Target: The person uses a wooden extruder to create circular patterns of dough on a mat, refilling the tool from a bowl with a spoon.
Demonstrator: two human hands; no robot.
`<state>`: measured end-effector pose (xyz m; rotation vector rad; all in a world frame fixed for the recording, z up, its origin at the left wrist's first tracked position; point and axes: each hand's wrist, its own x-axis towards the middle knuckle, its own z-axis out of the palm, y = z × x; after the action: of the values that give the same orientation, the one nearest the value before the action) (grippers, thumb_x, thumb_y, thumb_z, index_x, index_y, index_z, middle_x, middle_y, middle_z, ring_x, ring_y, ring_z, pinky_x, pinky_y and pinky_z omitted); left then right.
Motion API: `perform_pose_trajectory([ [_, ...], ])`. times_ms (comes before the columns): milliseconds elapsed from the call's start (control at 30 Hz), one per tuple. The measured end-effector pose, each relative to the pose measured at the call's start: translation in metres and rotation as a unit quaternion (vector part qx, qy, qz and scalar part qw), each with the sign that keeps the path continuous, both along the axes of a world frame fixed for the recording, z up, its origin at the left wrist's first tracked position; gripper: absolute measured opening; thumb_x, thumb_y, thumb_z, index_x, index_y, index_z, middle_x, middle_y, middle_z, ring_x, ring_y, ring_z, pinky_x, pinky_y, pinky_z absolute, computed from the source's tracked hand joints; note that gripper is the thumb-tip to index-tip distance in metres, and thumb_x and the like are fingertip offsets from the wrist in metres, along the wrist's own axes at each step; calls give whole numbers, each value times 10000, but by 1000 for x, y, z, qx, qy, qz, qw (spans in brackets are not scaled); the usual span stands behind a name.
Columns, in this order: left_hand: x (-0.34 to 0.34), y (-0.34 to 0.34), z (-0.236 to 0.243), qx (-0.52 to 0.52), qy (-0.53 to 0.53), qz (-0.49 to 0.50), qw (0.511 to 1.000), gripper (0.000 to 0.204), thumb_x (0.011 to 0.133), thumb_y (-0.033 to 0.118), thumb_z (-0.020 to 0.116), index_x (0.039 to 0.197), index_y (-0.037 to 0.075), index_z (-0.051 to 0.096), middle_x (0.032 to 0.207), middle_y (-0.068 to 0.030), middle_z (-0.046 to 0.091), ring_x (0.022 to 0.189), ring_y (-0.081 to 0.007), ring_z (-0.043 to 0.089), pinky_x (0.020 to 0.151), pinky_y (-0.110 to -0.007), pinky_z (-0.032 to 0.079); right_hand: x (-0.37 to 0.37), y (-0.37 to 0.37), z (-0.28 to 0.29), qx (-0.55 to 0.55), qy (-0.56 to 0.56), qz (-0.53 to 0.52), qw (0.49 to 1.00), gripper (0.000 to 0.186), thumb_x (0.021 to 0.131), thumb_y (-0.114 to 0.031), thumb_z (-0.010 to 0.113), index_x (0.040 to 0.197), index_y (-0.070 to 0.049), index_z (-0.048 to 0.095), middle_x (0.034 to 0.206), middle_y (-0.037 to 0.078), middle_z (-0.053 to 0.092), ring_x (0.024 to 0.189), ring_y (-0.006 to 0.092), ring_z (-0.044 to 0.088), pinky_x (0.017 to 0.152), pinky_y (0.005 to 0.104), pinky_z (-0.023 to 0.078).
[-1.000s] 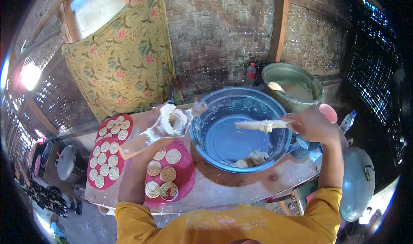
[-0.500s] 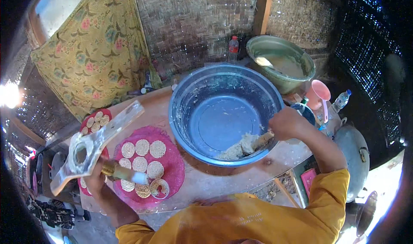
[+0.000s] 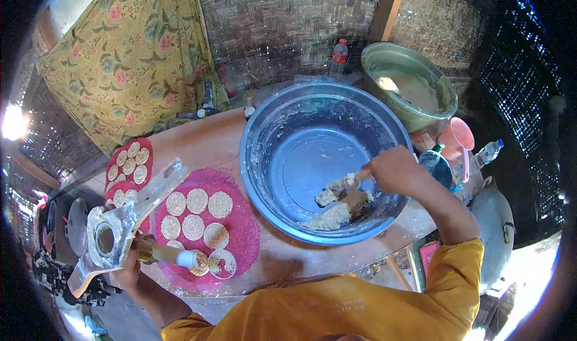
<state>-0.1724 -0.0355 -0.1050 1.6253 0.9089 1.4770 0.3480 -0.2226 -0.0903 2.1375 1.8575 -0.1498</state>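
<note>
We have our right hand closed around the end of a pale wooden paddle, just inside the three o'clock wall of the wide blue plastic basin. The paddle's dough-smeared blade slants down towards eight o'clock, by the soft, off-white mass of dough sitting at the basin's five to six o'clock.

Our left hand, beyond the basin's eight o'clock, is wrapped around a flour-whitened wooden frame with a round hole and the brownish, pale-tipped cylinder beside it; we cannot tell whether those two are joined. The cylinder reaches over the round magenta mesh mat, which bears pale, round discs of fine strands and, at its five o'clock, a thin white ring.

Gathering dough seems to be the step in hand. We would do well to lay the blade low, draw the dough against the near wall and lift one compact lump, scraping up loose bits too. Meanwhile, we should keep the cylinder's tip clear of the discs, which look easily dented.
</note>
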Motion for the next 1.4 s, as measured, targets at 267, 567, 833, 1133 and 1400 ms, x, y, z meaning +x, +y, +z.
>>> perform_pose_trajectory([
  [267,-35,12,-22,40,46,-14,998,533,688,53,673,1179,-47,491,1087,-149,579,938,-259,582,843,-388,457,2,6,-7,-30,-14,29,999,180,688,-136,593,834,-106,694,808,155,668,759,289,663,644,403,520],
  [567,-41,19,-33,87,165,89,978,523,689,82,699,1162,-46,517,1110,-140,583,985,-255,570,869,-369,444,-12,18,2,-6,68,33,997,233,714,-169,596,926,-180,696,799,122,669,740,278,661,644,405,521],
  [833,-13,8,-12,68,115,31,991,510,696,97,695,1153,-47,522,1105,-136,588,967,-255,580,858,-366,450,-10,18,-44,85,-25,70,994,258,772,-184,558,1005,-168,666,729,102,655,671,263,657,556,398,506],
  [1133,-6,8,-4,-4,82,-56,995,494,692,108,693,1137,-28,530,1079,-124,597,931,-244,591,836,-365,461,-20,43,-82,147,9,99,984,282,769,-180,548,1031,-159,651,723,103,656,663,270,657,544,407,502],
  [1400,11,-5,-1,55,154,10,987,508,672,113,725,1116,-16,515,991,-106,602,862,-222,583,796,-357,470,-6,23,-30,94,-22,90,991,191,765,-154,536,895,-128,673,713,116,653,666,276,655,551,396,497],
])
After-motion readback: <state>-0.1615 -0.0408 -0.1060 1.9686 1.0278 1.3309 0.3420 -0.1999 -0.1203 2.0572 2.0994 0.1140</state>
